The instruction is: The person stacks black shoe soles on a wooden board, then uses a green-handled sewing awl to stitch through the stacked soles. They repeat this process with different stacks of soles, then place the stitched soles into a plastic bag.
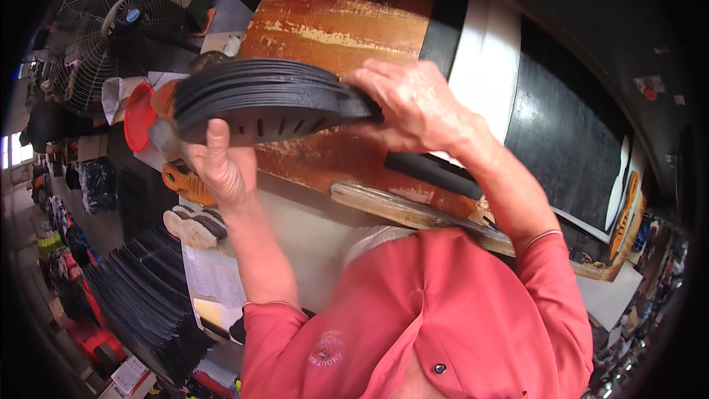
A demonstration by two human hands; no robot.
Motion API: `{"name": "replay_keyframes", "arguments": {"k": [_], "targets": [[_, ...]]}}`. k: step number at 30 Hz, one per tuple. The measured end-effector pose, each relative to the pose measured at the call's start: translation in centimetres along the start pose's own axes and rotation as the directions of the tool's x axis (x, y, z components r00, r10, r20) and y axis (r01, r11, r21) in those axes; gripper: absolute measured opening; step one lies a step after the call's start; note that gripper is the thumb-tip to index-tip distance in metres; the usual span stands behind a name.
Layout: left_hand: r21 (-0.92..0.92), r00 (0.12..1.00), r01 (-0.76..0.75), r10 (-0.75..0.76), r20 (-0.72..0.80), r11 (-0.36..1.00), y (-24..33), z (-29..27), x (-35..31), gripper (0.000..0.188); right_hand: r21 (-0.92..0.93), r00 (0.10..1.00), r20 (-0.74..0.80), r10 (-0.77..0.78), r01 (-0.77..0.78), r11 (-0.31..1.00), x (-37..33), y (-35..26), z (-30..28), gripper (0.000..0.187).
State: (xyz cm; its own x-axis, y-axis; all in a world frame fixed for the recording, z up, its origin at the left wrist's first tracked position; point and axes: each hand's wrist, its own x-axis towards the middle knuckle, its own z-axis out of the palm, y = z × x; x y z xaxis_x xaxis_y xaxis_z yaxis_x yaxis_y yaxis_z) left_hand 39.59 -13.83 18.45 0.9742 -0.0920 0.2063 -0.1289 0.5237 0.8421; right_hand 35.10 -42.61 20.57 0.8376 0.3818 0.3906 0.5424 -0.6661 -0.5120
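Note:
Held up in front of me is a thick stack of thin black sole-shaped sheets (266,100), with slots showing in the face turned toward me. My right hand (413,100) is closed round its narrower right end. At the wide left end, my left hand (223,166) has its thumb upright against the near face; its other fingers are partly hidden behind and below the stack. Under the stack lies a worn orange-brown board (332,29). A black strip (432,174) rests on this board, below my right hand.
A red bowl (139,117) and a wire fan (118,22) stand at the left. An orange slotted sole-shaped piece (188,183) lies near my left wrist. Many black sheets (144,288) are piled at lower left. Black sheeting (561,125) and a white strip (484,59) cover the right side.

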Motion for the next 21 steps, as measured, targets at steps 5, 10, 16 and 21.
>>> {"name": "replay_keyframes", "arguments": {"k": [5, 10, 16, 21], "targets": [[0.561, 0.991, 0.088, -0.127, 0.03, 0.823, -3.6, -5.8, -1.9, 0.075, -0.388, 0.945, 0.301, 0.126, 0.0, 0.922, 0.1, 2.6, 3.1, 0.045], [0.889, 0.973, -0.082, -0.159, 0.17, 0.45, -3.5, -5.3, -2.2, 0.066, -0.264, 0.947, 0.276, 0.166, -0.092, 0.96, -0.4, 4.1, 4.0, 0.055], [0.875, 0.918, -0.361, -0.044, 0.395, 0.322, -4.0, -3.7, -0.1, 0.064, -0.185, 0.969, 0.164, 0.186, -0.155, 0.97, -1.6, 5.8, 1.6, 0.066], [0.834, 0.888, -0.446, 0.042, 0.458, 0.326, -3.8, -3.9, 0.5, 0.062, 0.084, 0.891, 0.218, 0.398, -0.423, 0.902, -1.8, 5.4, 1.3, 0.068]]}}
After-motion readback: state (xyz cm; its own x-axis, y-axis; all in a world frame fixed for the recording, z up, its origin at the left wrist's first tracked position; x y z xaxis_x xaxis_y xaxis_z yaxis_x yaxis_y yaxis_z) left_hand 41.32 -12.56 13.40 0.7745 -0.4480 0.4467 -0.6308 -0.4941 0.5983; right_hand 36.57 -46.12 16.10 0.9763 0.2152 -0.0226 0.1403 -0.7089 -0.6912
